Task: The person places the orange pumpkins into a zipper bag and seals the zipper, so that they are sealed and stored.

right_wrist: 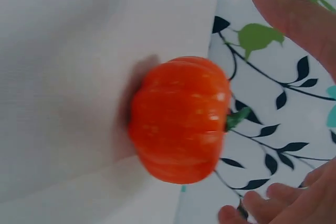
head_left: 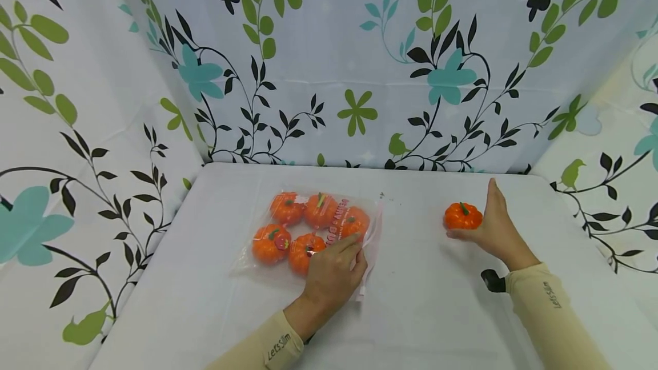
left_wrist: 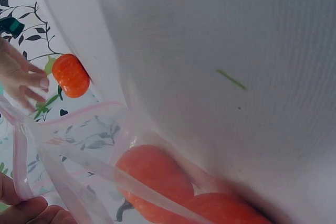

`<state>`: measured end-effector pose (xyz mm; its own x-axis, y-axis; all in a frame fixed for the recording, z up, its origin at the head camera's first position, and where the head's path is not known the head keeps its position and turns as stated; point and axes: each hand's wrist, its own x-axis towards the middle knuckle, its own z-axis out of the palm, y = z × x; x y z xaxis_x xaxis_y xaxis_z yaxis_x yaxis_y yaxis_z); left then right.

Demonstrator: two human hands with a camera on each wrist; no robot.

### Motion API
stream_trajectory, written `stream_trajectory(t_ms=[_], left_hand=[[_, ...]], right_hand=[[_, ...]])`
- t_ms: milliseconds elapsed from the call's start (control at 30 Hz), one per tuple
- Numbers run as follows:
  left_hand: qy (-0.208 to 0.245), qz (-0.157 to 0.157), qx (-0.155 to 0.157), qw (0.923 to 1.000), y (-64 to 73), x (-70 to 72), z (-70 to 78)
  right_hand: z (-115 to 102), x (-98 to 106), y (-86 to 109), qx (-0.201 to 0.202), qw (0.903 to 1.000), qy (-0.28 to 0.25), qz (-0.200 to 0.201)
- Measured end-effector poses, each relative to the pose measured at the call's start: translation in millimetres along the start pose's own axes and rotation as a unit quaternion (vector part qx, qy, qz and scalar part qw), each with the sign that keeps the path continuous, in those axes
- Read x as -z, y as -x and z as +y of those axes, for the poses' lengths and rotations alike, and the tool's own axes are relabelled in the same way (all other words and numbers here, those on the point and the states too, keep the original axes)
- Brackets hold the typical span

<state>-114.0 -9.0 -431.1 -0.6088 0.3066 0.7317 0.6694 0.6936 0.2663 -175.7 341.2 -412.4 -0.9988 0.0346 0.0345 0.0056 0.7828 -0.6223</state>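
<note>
"Start with the head view. Where's the loose pumpkin?"
"The loose pumpkin (head_left: 464,217) sits on the counter (head_left: 411,313), toward the far right, well apart from the clear bag (head_left: 374,227). The right hand (head_left: 496,230) is spread around its near and right sides."
"And what's inside the bag?"
"Five orange pumpkins (head_left: 271,243), stems showing through the plastic. It lies flat, perhaps so they don't pile up, with the left hand (head_left: 334,270) over its pink-edged side."
"Does the left wrist view explain that hand?"
"Yes, its fingers (left_wrist: 31,208) are pinching the pink edge and lifting it off the pumpkins. I'd say that grip steadies the bag and keeps its mouth parted, though folds hide how wide."
"Then the right wrist view?"
"Right fingers released: thumb and fingertips stand wide, with a gap to the pumpkin visible. Being so spread probably leaves room for its round body between them."
</note>
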Motion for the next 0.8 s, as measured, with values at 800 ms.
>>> stream_trajectory(t_ms=[800], left_hand=[[-0.007,-0.015,0.007,0.9998,1.7,2.2,2.2]], right_hand=[[27.3,-24.8,14.2,-0.095,0.9955,0.003,-0.001]])
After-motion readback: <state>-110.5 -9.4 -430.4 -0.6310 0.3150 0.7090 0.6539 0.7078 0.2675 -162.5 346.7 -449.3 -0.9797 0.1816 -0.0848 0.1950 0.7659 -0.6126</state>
